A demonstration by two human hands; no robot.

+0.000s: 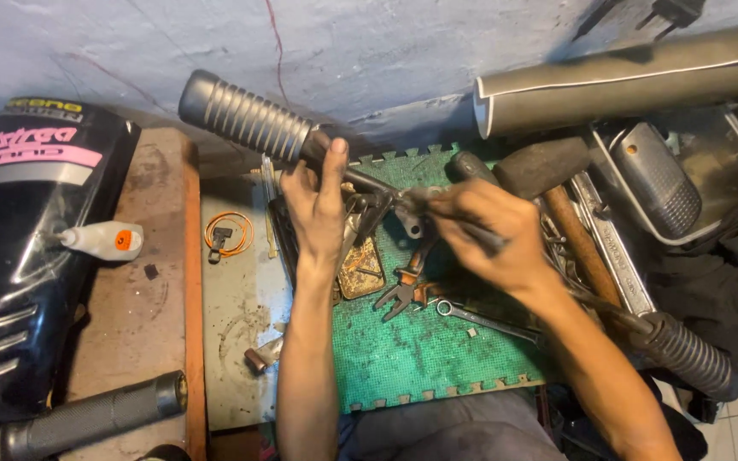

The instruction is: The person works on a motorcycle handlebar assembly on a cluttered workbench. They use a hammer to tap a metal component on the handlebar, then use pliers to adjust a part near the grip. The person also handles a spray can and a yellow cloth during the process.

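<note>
Left hand (318,201) clasps the ribbed grey footpeg (245,119); right hand (480,226) pinches a thin tool (490,241).

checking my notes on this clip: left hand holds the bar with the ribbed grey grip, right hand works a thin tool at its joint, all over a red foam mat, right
Not quite: the foam mat is green, not red, as the head view shows. The rest stands: the left hand holds the bar with the ribbed grey grip, and the right hand works a thin tool at its joint.
</note>
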